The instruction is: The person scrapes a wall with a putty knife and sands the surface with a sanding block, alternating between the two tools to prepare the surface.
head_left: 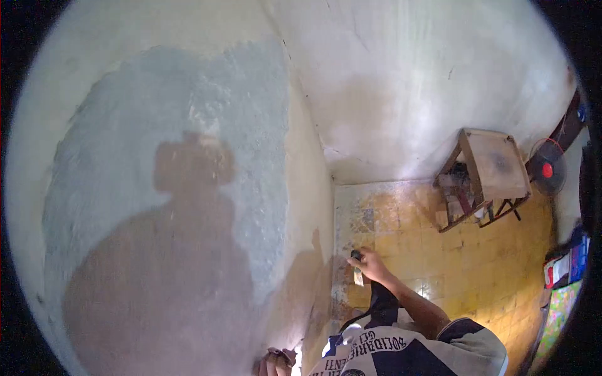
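- At the bottom edge, beside the wall, the left hand (274, 362) is showing only its curled fingertips; what it is gripping, I cannot tell.
- Further out, over the yellow floor tiles (476, 263), the right hand (371, 264) is closing fully round a small scraper (357, 271), dark handle in the fist.
- It is looking light and stiff, best taken by the handle.
- Beyond, the grey plaster patch (157, 138) is spreading across the wall.
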The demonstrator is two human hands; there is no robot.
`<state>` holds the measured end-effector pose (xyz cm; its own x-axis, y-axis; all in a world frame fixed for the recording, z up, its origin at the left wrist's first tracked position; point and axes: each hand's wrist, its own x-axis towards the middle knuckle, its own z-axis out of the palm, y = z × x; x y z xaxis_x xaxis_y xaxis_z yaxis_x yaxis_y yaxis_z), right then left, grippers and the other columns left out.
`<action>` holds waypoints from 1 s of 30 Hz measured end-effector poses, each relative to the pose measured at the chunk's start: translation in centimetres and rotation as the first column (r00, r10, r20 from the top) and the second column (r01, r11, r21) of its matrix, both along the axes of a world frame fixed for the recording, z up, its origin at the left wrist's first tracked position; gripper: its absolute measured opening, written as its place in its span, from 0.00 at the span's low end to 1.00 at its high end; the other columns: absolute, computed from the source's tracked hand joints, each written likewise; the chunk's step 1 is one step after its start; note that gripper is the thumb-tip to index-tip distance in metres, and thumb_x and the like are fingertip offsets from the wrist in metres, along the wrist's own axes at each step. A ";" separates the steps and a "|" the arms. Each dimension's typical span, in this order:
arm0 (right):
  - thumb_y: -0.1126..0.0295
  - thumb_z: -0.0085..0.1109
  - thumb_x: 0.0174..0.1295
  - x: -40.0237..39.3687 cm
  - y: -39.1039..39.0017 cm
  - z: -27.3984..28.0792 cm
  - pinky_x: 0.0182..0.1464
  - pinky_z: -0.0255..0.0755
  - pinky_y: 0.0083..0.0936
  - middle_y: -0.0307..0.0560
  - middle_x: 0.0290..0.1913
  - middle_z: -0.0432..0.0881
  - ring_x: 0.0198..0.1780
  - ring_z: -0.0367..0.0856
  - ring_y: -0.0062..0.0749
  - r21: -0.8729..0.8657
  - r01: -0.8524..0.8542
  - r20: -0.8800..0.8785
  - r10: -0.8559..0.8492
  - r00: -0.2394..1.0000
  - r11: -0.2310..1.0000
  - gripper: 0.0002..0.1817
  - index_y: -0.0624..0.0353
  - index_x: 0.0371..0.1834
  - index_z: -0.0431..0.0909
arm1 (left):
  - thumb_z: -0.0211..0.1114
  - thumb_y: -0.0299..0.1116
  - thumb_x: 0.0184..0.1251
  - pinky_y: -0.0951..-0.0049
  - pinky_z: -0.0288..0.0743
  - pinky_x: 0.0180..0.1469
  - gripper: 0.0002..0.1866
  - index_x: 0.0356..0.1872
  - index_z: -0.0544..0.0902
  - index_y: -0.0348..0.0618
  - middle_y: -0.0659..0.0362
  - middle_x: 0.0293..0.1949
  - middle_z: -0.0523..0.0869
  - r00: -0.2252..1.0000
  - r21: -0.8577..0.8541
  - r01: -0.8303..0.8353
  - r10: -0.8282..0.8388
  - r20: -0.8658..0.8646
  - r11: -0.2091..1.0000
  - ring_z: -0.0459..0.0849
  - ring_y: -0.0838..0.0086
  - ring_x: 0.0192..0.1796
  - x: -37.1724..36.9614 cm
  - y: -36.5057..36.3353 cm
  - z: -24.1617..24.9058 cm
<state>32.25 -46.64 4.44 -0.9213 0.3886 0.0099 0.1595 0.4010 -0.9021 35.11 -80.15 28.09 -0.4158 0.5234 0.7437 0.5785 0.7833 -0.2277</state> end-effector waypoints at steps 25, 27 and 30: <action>0.66 0.65 0.53 13.9 2.9 13.8 0.36 0.72 0.25 0.52 0.32 0.85 0.31 0.82 0.30 0.164 -0.336 0.203 0.301 0.932 0.928 0.14 0.60 0.41 0.83 | 0.69 0.36 0.47 0.73 0.70 0.21 0.12 0.21 0.74 0.44 0.59 0.15 0.78 0.809 0.579 -0.136 -0.247 0.533 0.804 0.78 0.68 0.16 6.7 0.9 -0.7; 0.63 0.67 0.52 8.0 2.2 20.7 0.39 0.74 0.29 0.55 0.35 0.84 0.31 0.83 0.35 0.137 -0.337 0.176 0.312 0.934 0.931 0.17 0.60 0.42 0.83 | 0.69 0.36 0.47 0.73 0.69 0.21 0.12 0.20 0.74 0.43 0.58 0.15 0.77 0.753 0.562 -0.242 -0.212 0.623 0.791 0.78 0.68 0.15 7.6 1.1 -2.0; 0.65 0.69 0.49 1.1 3.3 27.3 0.39 0.74 0.25 0.54 0.32 0.85 0.31 0.83 0.29 0.346 -0.208 0.027 0.212 0.977 0.915 0.16 0.64 0.38 0.83 | 0.67 0.37 0.46 0.71 0.68 0.22 0.12 0.20 0.75 0.40 0.55 0.15 0.77 0.725 0.449 -0.377 -0.044 0.687 0.810 0.78 0.66 0.16 8.4 1.5 -1.8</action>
